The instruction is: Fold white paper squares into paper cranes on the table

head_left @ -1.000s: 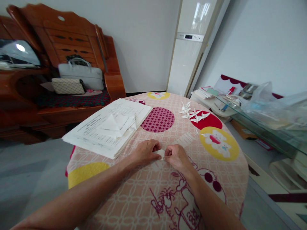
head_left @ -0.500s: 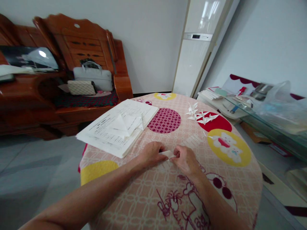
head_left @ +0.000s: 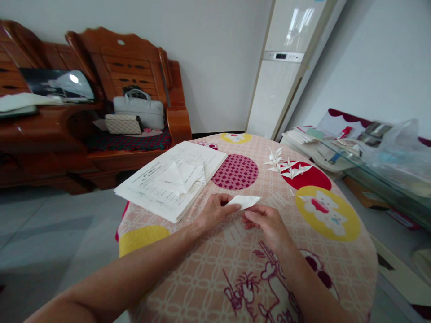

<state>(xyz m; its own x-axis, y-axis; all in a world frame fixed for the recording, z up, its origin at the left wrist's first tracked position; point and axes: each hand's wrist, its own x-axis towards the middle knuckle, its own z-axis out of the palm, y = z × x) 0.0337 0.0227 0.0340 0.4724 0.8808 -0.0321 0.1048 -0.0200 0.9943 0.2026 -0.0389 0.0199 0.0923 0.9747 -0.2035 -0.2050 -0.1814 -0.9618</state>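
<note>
A small folded piece of white paper (head_left: 245,201), shaped like a slanted diamond, is pinched between the thumb and fingers of my left hand (head_left: 218,210). My right hand (head_left: 266,220) is just below the paper's right half, fingers bent and slightly apart; whether its fingertips touch the paper is hard to see. Farther back to the right lie several folded white paper cranes (head_left: 292,169). To the left, a stack of printed sheets (head_left: 158,197) carries loose folded paper triangles (head_left: 175,177).
A patterned cloth (head_left: 198,273) covers the round table. On the right stands a glass-topped side table (head_left: 363,168) with a plastic bag (head_left: 393,143) and papers. A wooden chair (head_left: 134,58) holding bags (head_left: 139,112) stands behind at left, near a white cabinet-like appliance (head_left: 279,85).
The folded paper has been raised and turned, showing a wider diamond face. My right hand has let go of its pinch and moved slightly right. The whole view has shifted a little.
</note>
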